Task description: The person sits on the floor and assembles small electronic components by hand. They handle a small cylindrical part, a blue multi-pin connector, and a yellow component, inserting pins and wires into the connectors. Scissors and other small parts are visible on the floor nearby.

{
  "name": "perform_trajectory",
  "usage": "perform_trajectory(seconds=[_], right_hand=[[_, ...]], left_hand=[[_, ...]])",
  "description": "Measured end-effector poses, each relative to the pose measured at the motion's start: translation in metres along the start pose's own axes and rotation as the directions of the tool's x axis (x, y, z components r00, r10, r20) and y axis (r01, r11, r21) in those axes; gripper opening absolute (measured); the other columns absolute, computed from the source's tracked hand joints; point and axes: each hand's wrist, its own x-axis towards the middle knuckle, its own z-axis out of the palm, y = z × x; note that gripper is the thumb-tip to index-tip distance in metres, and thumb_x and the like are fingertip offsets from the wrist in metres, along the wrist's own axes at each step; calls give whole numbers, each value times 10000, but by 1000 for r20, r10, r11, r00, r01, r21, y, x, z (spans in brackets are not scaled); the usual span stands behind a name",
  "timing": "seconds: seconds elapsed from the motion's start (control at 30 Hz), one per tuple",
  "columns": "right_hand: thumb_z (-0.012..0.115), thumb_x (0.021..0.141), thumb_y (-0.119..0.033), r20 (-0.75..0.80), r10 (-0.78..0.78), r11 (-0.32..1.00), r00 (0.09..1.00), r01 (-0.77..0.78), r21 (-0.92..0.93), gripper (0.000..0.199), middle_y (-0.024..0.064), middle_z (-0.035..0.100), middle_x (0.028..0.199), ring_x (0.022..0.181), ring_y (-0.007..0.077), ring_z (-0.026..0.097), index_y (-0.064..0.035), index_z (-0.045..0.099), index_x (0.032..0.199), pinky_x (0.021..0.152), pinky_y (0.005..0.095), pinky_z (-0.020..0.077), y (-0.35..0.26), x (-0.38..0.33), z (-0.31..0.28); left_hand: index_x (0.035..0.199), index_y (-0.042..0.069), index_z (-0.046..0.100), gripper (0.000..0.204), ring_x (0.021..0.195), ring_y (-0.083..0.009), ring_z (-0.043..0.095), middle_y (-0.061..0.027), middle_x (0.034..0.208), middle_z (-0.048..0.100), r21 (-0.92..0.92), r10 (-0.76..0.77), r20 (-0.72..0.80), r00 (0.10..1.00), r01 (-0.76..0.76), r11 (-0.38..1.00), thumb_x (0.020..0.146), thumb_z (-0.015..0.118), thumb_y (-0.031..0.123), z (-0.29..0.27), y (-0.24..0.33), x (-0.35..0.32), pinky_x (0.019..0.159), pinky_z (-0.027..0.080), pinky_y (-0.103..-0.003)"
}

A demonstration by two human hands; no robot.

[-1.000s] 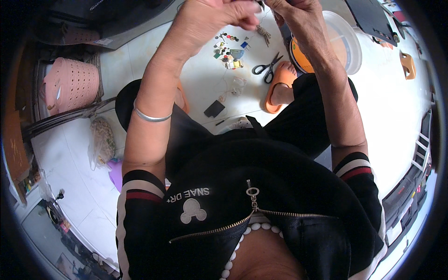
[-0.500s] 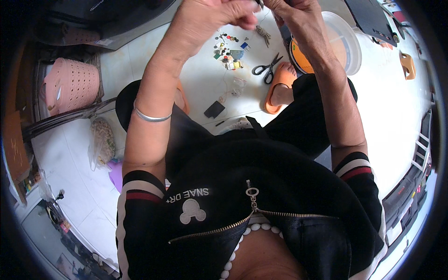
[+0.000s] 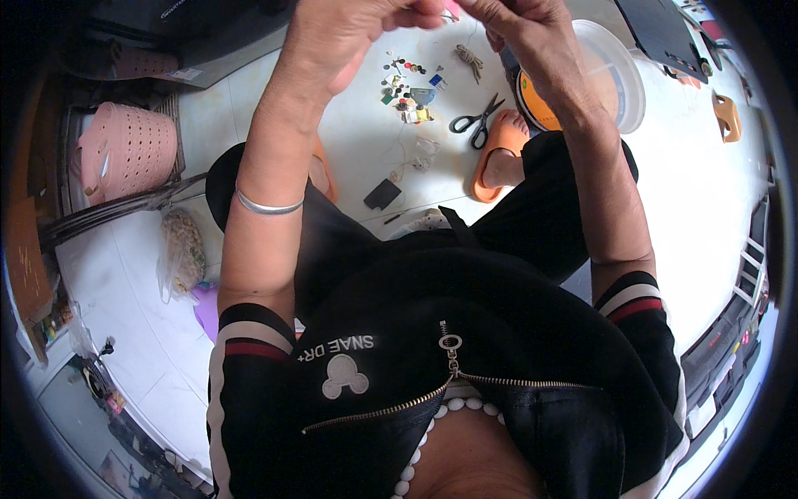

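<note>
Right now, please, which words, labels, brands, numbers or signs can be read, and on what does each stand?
I do not copy wording, only its place.
Black top: light lettering above a grey patch, large enough to read.
Dark glossy appliance, upper left: small, slanted pale lettering, hard to read.
Pale round tub: marks too small to read.

1. Exposure: bright overall; floor (image 3: pixel 702 224) right of centre nearly blown out to white.
2. Light looks strongest from the right of frame; floor at lower left is cooler, bluish.
3. Black shirt (image 3: pixel 532 308) and trousers (image 3: pixel 532 220) crushed dark, most folds lost.
4. Glossy dark panel (image 3: pixel 224 29), upper left, throws reflections.
5. Left hand (image 3: pixel 345 37) and right hand (image 3: pixel 536 37) slightly soft, cropped at top edge.
6. Fisheye: edges bow, rim smears, corners black.
</note>
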Motion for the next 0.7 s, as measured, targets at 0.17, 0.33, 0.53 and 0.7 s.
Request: perform_trajectory(seconds=[0.17,0.33,0.53,0.7], right_hand=[[581,847,-148,61,-131,990,989,134,-39,128,-62,498,668,576,23,405,-25,575,813,502,173,333,3,-1,4],[591,840,-163,-41,-88,991,995,92,101,120,-49,524,670,565,17,435,-52,577,796,485,156,347,-2,-1,0],[563,855,-113,100,-1,997,995,9,-80,115,-52,501,691,640,30,430,-11,570,805,564,173,355,-9,-6,6],[561,854,-101,-61,58,998,996,-55,43,107,-31,533,717,684,39,473,5,565,837,609,184,402,-7,-3,2]], left_hand=[[937,-5,522,150,653,-125,582,-62,772,596,204,53,-13,999,-49,978,821,585,67,-5,-11,5,619,504,-235],[932,-1,527,134,674,-127,586,-69,797,600,150,-108,177,978,82,985,822,578,55,-2,-10,1,616,494,-237],[941,-6,527,151,657,-127,587,-69,791,597,3,54,-40,998,-54,999,820,583,64,-6,-2,2,621,503,-242],[968,-14,528,176,682,-125,588,-84,815,600,292,-11,91,996,-17,956,826,574,80,-1,-12,-3,632,503,-243]])
